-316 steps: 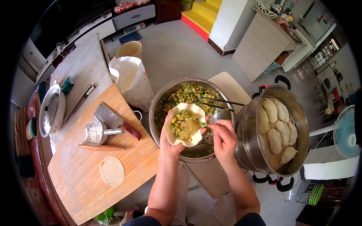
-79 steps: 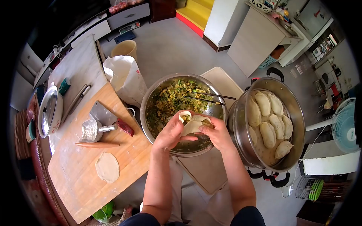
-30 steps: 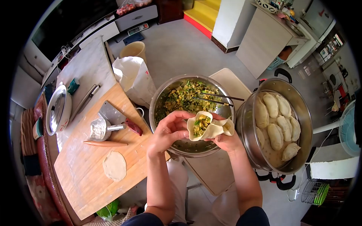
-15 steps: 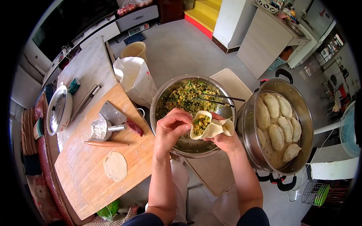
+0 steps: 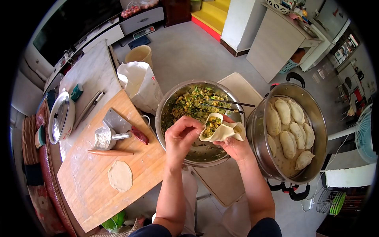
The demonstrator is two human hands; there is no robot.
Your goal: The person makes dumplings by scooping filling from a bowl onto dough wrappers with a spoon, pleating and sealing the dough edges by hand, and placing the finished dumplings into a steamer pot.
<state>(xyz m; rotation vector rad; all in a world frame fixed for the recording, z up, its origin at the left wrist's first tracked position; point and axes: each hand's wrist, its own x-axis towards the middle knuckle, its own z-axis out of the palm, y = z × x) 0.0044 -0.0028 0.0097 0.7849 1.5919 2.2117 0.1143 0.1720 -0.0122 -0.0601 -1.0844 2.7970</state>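
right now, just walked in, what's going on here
A person holds a folded dough wrapper over a steel bowl. The left hand pinches its edge and the right hand supports it from below. It is not closed, and chopped filling shows inside. Chopsticks rest in the bowl. A flat dough round lies on the wooden board, and shaped dumplings sit in the pot at right.

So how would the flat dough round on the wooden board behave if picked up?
The dough round would probably droop: it looks thin, and the similar-looking wrapper bends in soft folds. It's likely light, being one flat sheet. Whitish dusting on the board may help it release.
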